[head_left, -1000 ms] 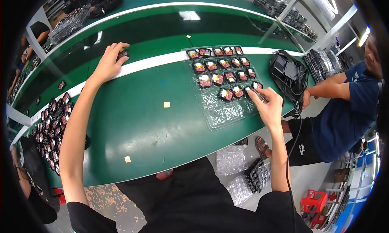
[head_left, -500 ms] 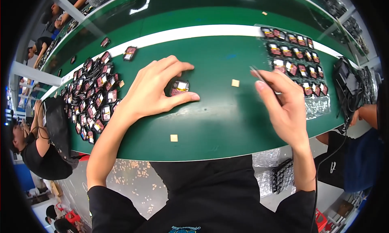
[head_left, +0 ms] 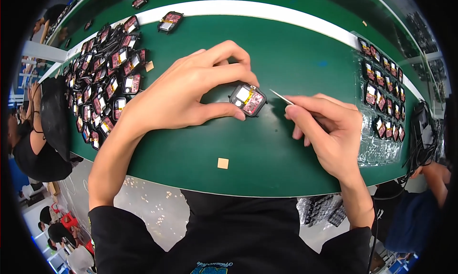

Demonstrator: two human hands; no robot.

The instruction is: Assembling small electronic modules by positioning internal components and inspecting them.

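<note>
A small black-framed electronic module (head_left: pixel 249 101) lies flat at mid-table, its red circuit board, white block and yellow tape facing up. The thumb and fingertips of my left hand (head_left: pixel 193 85) are closed on its left and upper edges. My right hand (head_left: pixel 329 126) pinches a pair of thin metal tweezers (head_left: pixel 282 97) just right of the module. Their tips point at it without touching. Nearer the table's front edge lies a small beige square (head_left: pixel 223 163), away from both hands.
Many similar modules (head_left: pixel 102 83) are heaped on the left; a single one (head_left: pixel 171 22) sits by the white strip. A clear tray (head_left: pixel 381 155) with rows of modules stands at the right, beside a black cabled object (head_left: pixel 421 131). Other people sit at both sides.
My left fingers have closed on the module, which has turned and come right. The tweezers have come close to it. A second beige square near the right hand is no longer visible. The view has shifted.
</note>
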